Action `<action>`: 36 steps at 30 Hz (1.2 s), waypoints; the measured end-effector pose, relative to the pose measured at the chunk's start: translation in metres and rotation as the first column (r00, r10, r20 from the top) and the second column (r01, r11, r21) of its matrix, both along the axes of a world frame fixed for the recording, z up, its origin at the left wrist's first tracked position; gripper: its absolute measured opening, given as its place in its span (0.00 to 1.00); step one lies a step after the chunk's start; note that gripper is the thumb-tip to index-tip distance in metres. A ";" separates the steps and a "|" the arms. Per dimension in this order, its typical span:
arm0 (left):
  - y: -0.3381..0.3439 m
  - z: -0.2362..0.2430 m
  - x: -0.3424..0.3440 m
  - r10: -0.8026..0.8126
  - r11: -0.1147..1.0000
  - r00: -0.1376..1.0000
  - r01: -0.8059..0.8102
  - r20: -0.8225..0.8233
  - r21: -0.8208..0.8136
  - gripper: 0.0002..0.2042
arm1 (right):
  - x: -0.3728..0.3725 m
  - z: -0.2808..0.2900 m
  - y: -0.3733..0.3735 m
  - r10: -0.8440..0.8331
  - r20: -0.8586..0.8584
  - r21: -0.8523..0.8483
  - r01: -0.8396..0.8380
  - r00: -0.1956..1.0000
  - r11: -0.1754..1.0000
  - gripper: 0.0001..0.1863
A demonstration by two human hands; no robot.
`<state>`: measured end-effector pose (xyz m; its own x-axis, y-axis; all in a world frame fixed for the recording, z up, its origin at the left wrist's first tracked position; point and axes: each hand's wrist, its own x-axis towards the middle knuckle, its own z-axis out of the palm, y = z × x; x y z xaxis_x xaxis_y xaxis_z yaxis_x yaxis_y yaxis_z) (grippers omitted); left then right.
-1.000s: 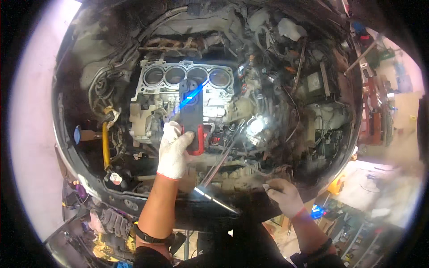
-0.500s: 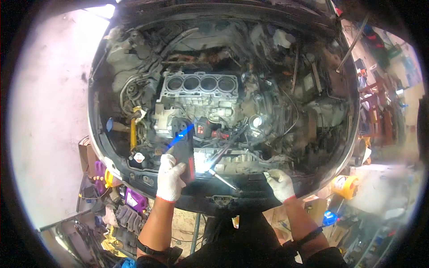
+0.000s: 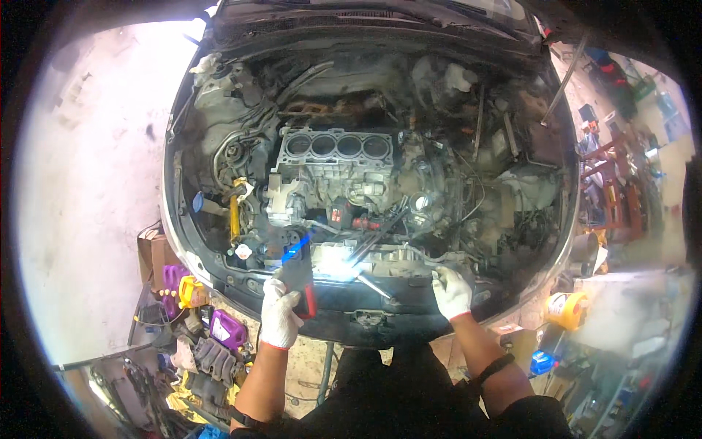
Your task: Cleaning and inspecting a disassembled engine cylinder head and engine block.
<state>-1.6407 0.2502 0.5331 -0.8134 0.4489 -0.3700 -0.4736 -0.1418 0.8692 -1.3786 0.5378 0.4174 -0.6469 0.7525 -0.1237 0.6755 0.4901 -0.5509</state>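
Well, in the head view the left hand (image 3: 280,316), gloved in white, is clamped around the lower end of a black and red work light (image 3: 298,272) with a glowing blue strip, which stands over the front edge of the engine bay (image 3: 369,328). Held only by that end, it could tip or slide through the glove if the grip loosened, perhaps striking the silver rod (image 3: 376,287) lying just beside it. The right hand (image 3: 453,295), also gloved, is above that edge farther right, its fingers bent inward; I cannot tell whether anything is pinched between them. If something small is there, a thick glove could let it slip into the gaps below. Farther back, the engine block (image 3: 337,164) shows four uncovered cylinder bores, so grit or a dropped piece could get in. A careless forearm might also knock the rod loose.
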 end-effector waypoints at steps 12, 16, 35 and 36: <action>0.014 0.057 -0.001 -0.173 0.975 0.974 0.148 0.147 0.168 0.31 | 0.002 -0.020 0.008 -0.224 -0.052 -0.280 0.201 0.973 0.939 0.15; 0.000 0.061 0.006 -0.276 0.959 0.961 0.274 0.024 0.069 0.27 | -0.008 -0.001 0.005 -0.224 -0.020 -0.284 0.209 0.974 0.936 0.15; 0.055 0.202 0.110 -0.806 0.578 0.266 0.161 -0.529 -0.800 0.34 | 0.024 -0.018 0.024 -0.070 -0.163 -0.427 -0.006 0.984 0.904 0.18; 0.058 0.212 0.118 -0.805 0.583 0.247 0.171 -0.539 -0.794 0.33 | 0.024 -0.018 0.024 -0.082 -0.179 -0.459 -0.010 0.980 0.888 0.17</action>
<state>-1.5223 0.3087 0.7454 -0.4771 0.8786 -0.0223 0.6881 0.3892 0.6124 -1.3546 0.5617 0.3995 -0.6659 0.6654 -0.3374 0.5491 0.1309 -0.8254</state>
